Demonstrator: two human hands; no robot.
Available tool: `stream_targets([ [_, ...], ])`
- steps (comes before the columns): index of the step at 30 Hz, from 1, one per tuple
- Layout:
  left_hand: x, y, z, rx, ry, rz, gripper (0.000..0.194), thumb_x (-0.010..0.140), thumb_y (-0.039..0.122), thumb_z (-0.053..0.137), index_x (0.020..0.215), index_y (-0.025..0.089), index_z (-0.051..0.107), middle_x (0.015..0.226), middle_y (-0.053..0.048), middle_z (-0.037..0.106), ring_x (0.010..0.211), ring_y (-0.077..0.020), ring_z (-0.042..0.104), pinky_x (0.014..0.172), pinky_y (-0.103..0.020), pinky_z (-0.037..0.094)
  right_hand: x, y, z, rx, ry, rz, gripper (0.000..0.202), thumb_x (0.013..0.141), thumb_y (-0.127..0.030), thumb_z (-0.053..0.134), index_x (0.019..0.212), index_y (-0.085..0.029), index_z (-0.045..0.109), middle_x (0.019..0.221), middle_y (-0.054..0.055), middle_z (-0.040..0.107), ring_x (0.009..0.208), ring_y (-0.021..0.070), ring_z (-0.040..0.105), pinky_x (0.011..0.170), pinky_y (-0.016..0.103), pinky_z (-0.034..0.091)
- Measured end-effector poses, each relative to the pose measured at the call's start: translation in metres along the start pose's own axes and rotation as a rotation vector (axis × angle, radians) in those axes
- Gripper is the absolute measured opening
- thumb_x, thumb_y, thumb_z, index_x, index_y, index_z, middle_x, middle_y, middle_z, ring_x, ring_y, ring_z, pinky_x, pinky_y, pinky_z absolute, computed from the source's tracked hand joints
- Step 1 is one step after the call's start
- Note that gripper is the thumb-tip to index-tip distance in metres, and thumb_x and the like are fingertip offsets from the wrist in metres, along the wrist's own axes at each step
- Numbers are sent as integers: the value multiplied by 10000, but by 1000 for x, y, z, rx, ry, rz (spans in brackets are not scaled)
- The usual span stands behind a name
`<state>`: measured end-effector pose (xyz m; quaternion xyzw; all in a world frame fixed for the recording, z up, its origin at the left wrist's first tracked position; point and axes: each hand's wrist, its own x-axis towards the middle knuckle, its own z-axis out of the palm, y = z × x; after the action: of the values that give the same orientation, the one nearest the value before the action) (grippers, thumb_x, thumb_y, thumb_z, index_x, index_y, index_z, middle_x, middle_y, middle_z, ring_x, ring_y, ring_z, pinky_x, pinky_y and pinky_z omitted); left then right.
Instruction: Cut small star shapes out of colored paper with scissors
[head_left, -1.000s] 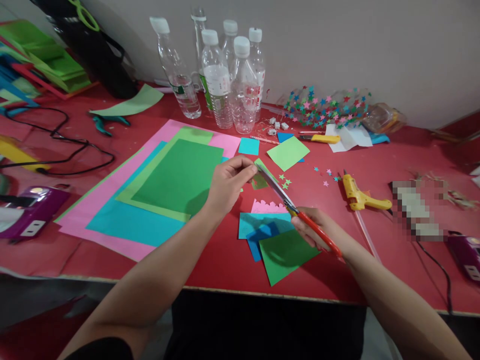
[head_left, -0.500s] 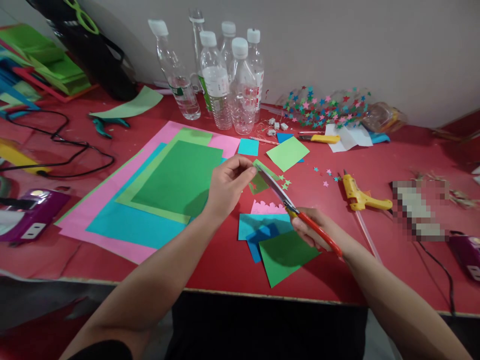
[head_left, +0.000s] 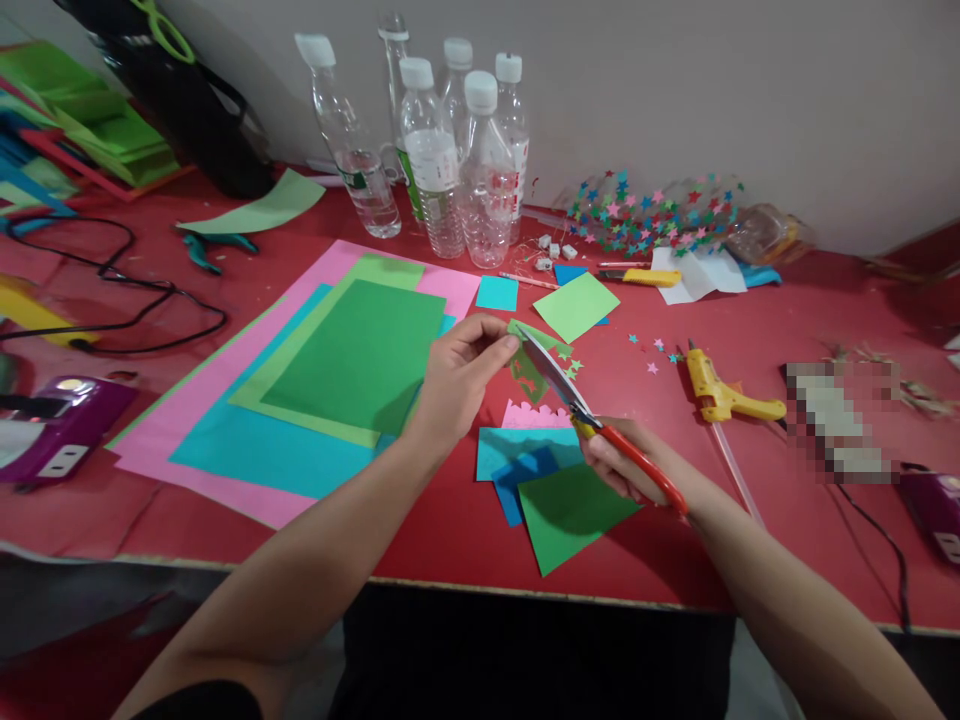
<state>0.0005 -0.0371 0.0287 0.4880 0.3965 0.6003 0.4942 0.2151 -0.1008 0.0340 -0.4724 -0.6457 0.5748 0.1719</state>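
Observation:
My left hand (head_left: pixel 463 378) pinches a small light green paper (head_left: pixel 531 376) with cut-out gaps along it. Red-handled scissors (head_left: pixel 637 460) are in my right hand (head_left: pixel 619 458), their blades pointing up and left to the paper's top edge near my left fingertips. Several small green stars (head_left: pixel 574 368) lie just behind the blades. Below them rest a pink scalloped strip (head_left: pixel 534 414), a light blue sheet (head_left: pixel 492 452) and a dark green sheet (head_left: pixel 574 515). Large coloured sheets (head_left: pixel 352 350) are stacked left of my left hand.
Plastic bottles (head_left: pixel 435 170) stand along the wall, beside a lying bottle with star shapes (head_left: pixel 652 215). A yellow glue gun (head_left: pixel 724 395) lies at right, a yellow cutter (head_left: pixel 651 277) further back. Teal pliers (head_left: pixel 214 248) and a black cable (head_left: pixel 124 270) are at left.
The light green paper has turned and tilted between the blades and my left fingers. My left hand has shifted slightly right; the scissors have moved only a little.

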Motion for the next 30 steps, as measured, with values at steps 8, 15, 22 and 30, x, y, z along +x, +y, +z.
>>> stream_targets([
  [8,-4,-4,3,5,17,0,115,748,236,669,678,190,589,642,32,523,621,-86,477,621,-230,406,2,-5,10,-17,63,67,430,882,-583,447,668,-214,391,389,-73,418,311,64,337,339,196,276],
  [15,0,2,-1,1,-27,-6,110,719,205,669,647,187,587,630,27,513,595,-87,451,575,-238,361,-2,-3,0,-46,27,16,476,862,-655,454,705,-208,406,435,-70,422,353,69,352,369,205,282],
  [22,1,3,-2,-8,-34,-46,146,697,213,686,623,186,563,615,32,491,581,-85,439,561,-238,350,-2,-3,1,-78,30,39,425,899,-582,441,699,-209,394,434,-73,427,345,65,352,369,201,291],
  [30,1,1,0,-44,-30,-47,136,706,200,676,619,177,573,596,36,493,586,-76,440,574,-223,348,0,-9,7,-62,74,93,410,883,-556,440,661,-214,401,386,-69,417,320,75,356,361,208,284],
])
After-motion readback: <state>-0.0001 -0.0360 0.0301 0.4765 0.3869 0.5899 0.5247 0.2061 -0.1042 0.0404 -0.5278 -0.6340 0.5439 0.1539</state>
